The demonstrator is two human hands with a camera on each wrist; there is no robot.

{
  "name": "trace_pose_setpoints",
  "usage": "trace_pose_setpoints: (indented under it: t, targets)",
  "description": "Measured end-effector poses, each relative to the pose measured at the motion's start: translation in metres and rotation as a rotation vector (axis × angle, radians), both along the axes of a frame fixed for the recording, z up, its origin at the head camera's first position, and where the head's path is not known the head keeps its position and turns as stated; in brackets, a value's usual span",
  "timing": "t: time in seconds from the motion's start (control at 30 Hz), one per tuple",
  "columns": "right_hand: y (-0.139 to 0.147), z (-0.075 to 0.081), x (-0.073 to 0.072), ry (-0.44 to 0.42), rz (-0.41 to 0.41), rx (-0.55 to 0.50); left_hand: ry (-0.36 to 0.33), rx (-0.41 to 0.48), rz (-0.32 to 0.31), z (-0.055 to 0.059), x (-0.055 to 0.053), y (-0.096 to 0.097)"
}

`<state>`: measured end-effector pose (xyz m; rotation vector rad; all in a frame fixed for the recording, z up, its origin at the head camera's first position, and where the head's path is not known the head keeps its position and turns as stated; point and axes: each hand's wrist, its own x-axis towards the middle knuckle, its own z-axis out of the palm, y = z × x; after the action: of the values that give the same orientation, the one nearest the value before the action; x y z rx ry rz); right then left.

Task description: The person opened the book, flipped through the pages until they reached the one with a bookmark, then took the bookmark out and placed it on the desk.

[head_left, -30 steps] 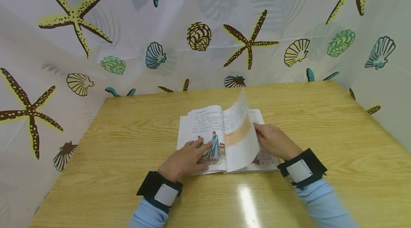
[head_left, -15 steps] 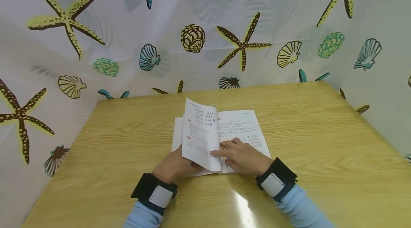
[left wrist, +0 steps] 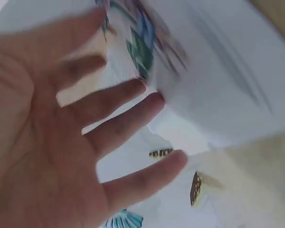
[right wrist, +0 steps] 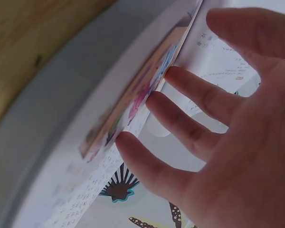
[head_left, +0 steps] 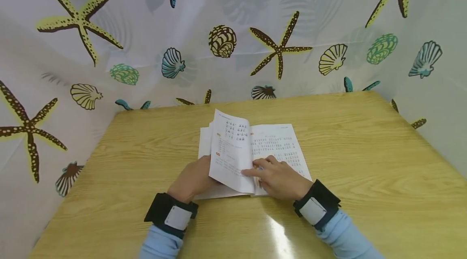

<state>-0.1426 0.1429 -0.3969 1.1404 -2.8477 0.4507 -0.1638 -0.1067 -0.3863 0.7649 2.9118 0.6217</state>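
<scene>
Left hand, fingers spread, sits behind a raised page of the open book; right hand, fingers loosely extended, is near the gutter. Book lies on wooden table, shell-print cloth beyond.

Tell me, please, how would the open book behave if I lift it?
The book would probably flop rather than stay stiff, since its raised page visibly curves. It seems unlikely to roll, because its right side lies fairly flat above the table.

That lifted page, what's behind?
Behind the lifted page: part of the left hand and more pages. Fingertips and most of those pages are covered in the head view.
</scene>
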Motion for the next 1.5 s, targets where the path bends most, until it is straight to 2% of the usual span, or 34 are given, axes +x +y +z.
trace_pose_setpoints:
  t: [0.1,0.17,0.23,0.27,0.33,0.37,0.43,0.47,0.5,0.57,0.63,0.7,0.87,0.97,1.13,1.3,1.4,1.5]
  targets:
    - [0.0,0.0,-0.001,-0.013,-0.002,-0.002,0.223,-0.044,0.063,0.006,-0.003,-0.005]
    - [-0.001,0.0,-0.001,-0.014,-0.001,0.001,0.38,-0.025,0.135,0.01,-0.004,-0.006]
    - [-0.001,0.0,-0.001,-0.011,0.001,0.005,0.476,0.037,0.181,0.012,-0.005,-0.005]
    - [-0.001,0.0,-0.001,-0.006,0.002,0.009,0.495,0.062,0.164,0.012,-0.005,-0.004]
    - [0.0,0.0,-0.001,0.003,0.003,0.011,0.466,0.057,0.074,0.01,-0.005,0.0]
    - [0.0,0.0,-0.001,0.007,0.003,0.014,0.415,0.034,0.012,0.008,-0.005,0.002]
    - [0.0,0.001,-0.001,0.008,0.0,0.017,0.247,-0.023,-0.099,0.003,-0.003,0.008]
    - [0.0,0.001,-0.001,0.008,-0.002,0.02,0.16,-0.053,-0.135,0.0,-0.002,0.011]
    - [0.0,0.001,0.0,0.006,-0.004,0.021,0.081,-0.082,-0.15,-0.002,-0.001,0.014]
    - [-0.001,0.002,0.0,0.001,-0.011,0.027,-0.045,-0.108,-0.141,-0.006,0.0,0.019]
    - [-0.002,0.002,0.001,-0.001,-0.016,0.032,-0.102,-0.114,-0.118,-0.008,0.002,0.022]
    - [-0.002,0.002,0.001,-0.002,-0.017,0.034,-0.126,-0.116,-0.099,-0.009,0.002,0.023]
    - [0.001,0.0,0.0,0.015,-0.011,0.028,-0.135,-0.126,-0.094,-0.009,0.003,0.023]
    - [0.005,0.001,-0.002,0.02,-0.052,0.046,-0.129,-0.122,-0.097,-0.009,0.004,0.022]
    - [0.021,0.007,-0.009,-0.106,-0.23,0.139,-0.135,-0.11,-0.095,-0.009,0.003,0.022]
    - [0.047,0.011,-0.019,-0.238,-0.37,0.164,-0.143,-0.101,-0.089,-0.009,0.004,0.022]
    - [0.065,0.012,-0.024,-0.301,-0.42,0.125,-0.136,-0.102,-0.09,-0.009,0.003,0.022]
    - [0.076,0.011,-0.027,-0.318,-0.427,0.095,-0.13,-0.101,-0.095,-0.008,0.003,0.022]
